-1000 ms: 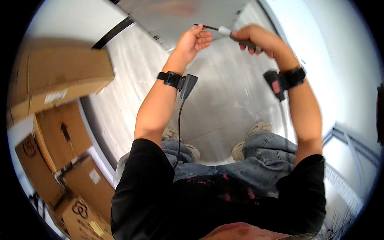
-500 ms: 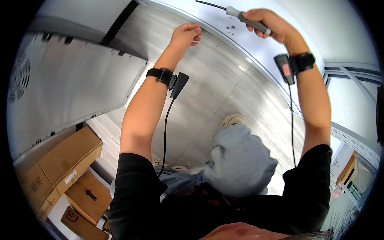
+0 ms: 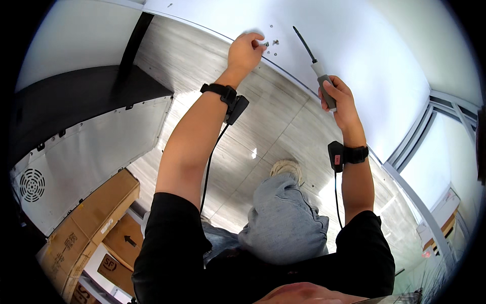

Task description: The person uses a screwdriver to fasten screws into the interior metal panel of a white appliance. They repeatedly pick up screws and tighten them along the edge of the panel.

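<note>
My right hand [image 3: 338, 100] is wrapped round the grey handle of a screwdriver [image 3: 324, 86]. Its dark shaft points up and away to the left, above a white panel-like surface [image 3: 354, 45]. At that surface's near edge, my left hand [image 3: 246, 52] reaches in beside several small screws [image 3: 276, 42]. The thumb and forefinger are parted, and one small screw [image 3: 267, 44] lies right at the thumb tip; whether they touch cannot be made out. The other fingers of that hand are curled and partly hidden.
A large metal cabinet [image 3: 96, 131] with a round vent stands at left. Cardboard boxes [image 3: 96, 213] are stacked below it. Grey tiled floor [image 3: 243, 142] lies between, under my bent knee [image 3: 286, 223]. A metal frame [image 3: 415, 187] runs along the right. Cabled devices are strapped to both wrists.
My left hand has come over the surface's edge to the screws, and its fingers have parted. My right hand has moved nearer to me, and the screwdriver has swung from pointing left to pointing away.
</note>
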A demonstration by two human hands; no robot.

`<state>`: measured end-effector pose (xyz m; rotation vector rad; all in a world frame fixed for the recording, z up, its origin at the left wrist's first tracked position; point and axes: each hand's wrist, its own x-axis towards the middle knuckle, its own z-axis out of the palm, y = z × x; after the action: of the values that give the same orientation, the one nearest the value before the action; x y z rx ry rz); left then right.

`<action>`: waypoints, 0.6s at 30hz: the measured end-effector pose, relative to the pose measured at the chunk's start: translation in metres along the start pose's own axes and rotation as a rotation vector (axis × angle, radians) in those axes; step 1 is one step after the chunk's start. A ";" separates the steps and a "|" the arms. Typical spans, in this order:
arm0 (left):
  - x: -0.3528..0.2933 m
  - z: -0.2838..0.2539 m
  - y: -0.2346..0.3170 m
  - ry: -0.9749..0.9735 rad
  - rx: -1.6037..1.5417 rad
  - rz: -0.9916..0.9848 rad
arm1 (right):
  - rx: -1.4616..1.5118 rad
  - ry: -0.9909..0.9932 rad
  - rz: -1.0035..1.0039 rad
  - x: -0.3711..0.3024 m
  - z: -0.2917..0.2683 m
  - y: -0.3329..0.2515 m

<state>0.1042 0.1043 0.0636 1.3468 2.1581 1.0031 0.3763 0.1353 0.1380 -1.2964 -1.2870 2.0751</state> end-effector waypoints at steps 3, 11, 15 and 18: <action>-0.001 0.006 0.006 0.046 0.035 0.076 | 0.012 0.004 -0.013 0.006 -0.003 0.005; -0.005 0.011 0.012 0.097 0.008 0.063 | 0.017 -0.010 -0.037 0.016 -0.002 0.012; -0.004 0.009 0.013 0.056 0.065 0.022 | 0.043 0.009 -0.033 0.014 0.001 0.014; 0.003 0.007 0.018 0.008 0.148 0.056 | 0.073 0.010 -0.055 0.014 0.001 0.017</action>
<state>0.1187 0.1144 0.0726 1.4799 2.2505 0.8849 0.3715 0.1358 0.1166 -1.2248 -1.2171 2.0550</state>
